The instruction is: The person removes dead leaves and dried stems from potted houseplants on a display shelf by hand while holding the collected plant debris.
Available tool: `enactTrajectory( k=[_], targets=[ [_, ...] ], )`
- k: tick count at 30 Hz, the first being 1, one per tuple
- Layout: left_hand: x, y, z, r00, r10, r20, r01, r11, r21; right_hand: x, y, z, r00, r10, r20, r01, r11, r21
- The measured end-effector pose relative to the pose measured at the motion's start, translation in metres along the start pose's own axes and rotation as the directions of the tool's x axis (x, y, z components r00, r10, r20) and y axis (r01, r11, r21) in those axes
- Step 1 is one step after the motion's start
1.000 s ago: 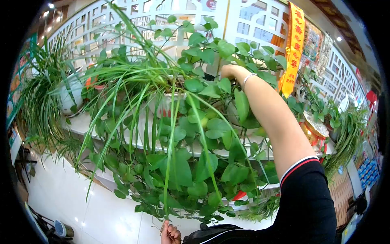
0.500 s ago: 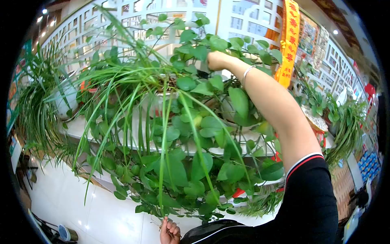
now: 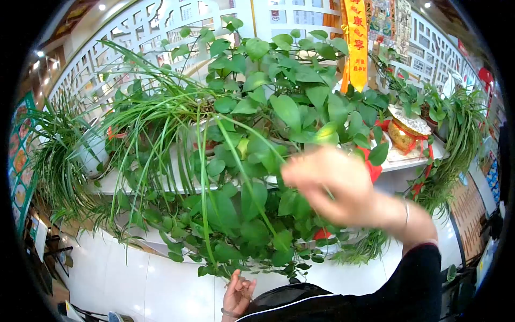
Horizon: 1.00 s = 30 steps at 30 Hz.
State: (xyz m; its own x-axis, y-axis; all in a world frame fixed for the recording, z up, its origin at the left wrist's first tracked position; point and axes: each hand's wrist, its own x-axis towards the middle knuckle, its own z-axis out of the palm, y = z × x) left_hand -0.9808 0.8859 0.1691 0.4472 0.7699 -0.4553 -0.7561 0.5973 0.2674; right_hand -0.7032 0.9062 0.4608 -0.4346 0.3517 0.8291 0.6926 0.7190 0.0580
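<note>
My right hand (image 3: pixel 335 182) is in front of the right side of a trailing pothos (image 3: pixel 252 214), blurred by motion; I cannot make out whether it holds anything. Low at the bottom, my left hand (image 3: pixel 240 290) is raised with curled fingers, just under the hanging vine tips. What sits in those fingers, if anything, is too small to name. Left of the pothos, a spider plant (image 3: pixel 155 107) spreads long narrow leaves, several arching down over the vines. Foliage mostly hides the pots.
The plants stand on a white shelf (image 3: pixel 137 180) before a white lattice screen (image 3: pixel 212 13). A yellow ribbon (image 3: pixel 355 45) with red characters hangs behind. To the right are a gold pot (image 3: pixel 401 137) with red ribbon and another leafy plant (image 3: pixel 464 121). White floor tiles (image 3: pixel 129 284) show below.
My right hand has come from the back of the pothos, among its upper leaves, down and towards me. My left hand stays low beneath the vines. The view has shifted slightly.
</note>
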Motion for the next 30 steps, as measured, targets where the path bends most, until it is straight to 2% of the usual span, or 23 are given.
enactTrajectory(
  k=[1, 3, 5, 8, 9, 11, 14, 15, 18, 19, 20, 22, 27, 30],
  targets=[
    [0.002, 0.002, -0.006, 0.998, -0.045, 0.044, 0.042, 0.997, 0.057, -0.023, -0.022, -0.004, 0.996, -0.003, 0.092, 0.004, 1.000, -0.012],
    [0.004, 0.004, -0.014, 0.985, -0.150, 0.080, 0.145, 0.987, 0.063, -0.068, -0.054, 0.004, 0.992, -0.070, 0.109, 0.069, 0.998, 0.005],
    [0.009, 0.003, -0.020, 0.956, -0.264, 0.129, 0.264, 0.964, 0.023, -0.107, -0.085, 0.012, 0.984, -0.063, 0.168, 0.054, 0.997, 0.053],
    [0.013, -0.006, -0.026, 0.937, -0.323, 0.132, 0.313, 0.946, 0.086, -0.135, -0.121, 0.023, 0.930, 0.185, 0.318, -0.259, 0.943, 0.209],
    [0.009, -0.009, -0.022, 0.947, -0.309, 0.087, 0.299, 0.948, 0.108, -0.146, -0.131, 0.028, 0.912, 0.250, 0.327, -0.336, 0.911, 0.239],
    [0.001, -0.011, -0.024, 0.937, -0.319, 0.142, 0.309, 0.947, 0.093, -0.168, -0.143, 0.045, 0.864, 0.375, 0.336, -0.473, 0.833, 0.288],
    [-0.006, -0.005, -0.037, 0.946, -0.281, 0.160, 0.273, 0.959, 0.072, -0.194, -0.162, 0.066, 0.706, 0.596, 0.383, -0.707, 0.563, 0.428],
    [-0.010, -0.003, -0.042, 0.960, -0.243, 0.141, 0.236, 0.969, 0.068, -0.201, -0.168, 0.069, 0.549, 0.667, 0.504, -0.828, 0.353, 0.436],
    [-0.020, 0.000, -0.058, 0.981, -0.166, 0.097, 0.166, 0.986, 0.011, -0.206, -0.178, 0.083, 0.473, 0.697, 0.538, -0.852, 0.208, 0.481],
    [-0.023, -0.002, -0.063, 0.982, -0.160, 0.098, 0.162, 0.987, -0.016, -0.207, -0.182, 0.086, 0.482, 0.687, 0.543, -0.846, 0.203, 0.493],
    [-0.025, -0.005, -0.067, 0.982, -0.159, 0.099, 0.163, 0.986, -0.039, -0.206, -0.185, 0.084, 0.448, 0.668, 0.595, -0.875, 0.188, 0.447],
    [-0.029, -0.014, -0.073, 0.982, -0.175, 0.077, 0.177, 0.984, -0.017, -0.214, -0.193, 0.087, 0.524, 0.620, 0.584, -0.849, 0.326, 0.416],
    [-0.061, -0.042, -0.067, 0.972, -0.232, 0.035, 0.229, 0.971, 0.063, -0.212, -0.217, 0.062, 0.638, 0.531, 0.558, -0.768, 0.492, 0.410],
    [-0.084, -0.050, -0.068, 0.971, -0.238, -0.024, 0.239, 0.965, 0.106, -0.226, -0.235, 0.052, 0.566, 0.570, 0.595, -0.824, 0.392, 0.409]
  ],
)
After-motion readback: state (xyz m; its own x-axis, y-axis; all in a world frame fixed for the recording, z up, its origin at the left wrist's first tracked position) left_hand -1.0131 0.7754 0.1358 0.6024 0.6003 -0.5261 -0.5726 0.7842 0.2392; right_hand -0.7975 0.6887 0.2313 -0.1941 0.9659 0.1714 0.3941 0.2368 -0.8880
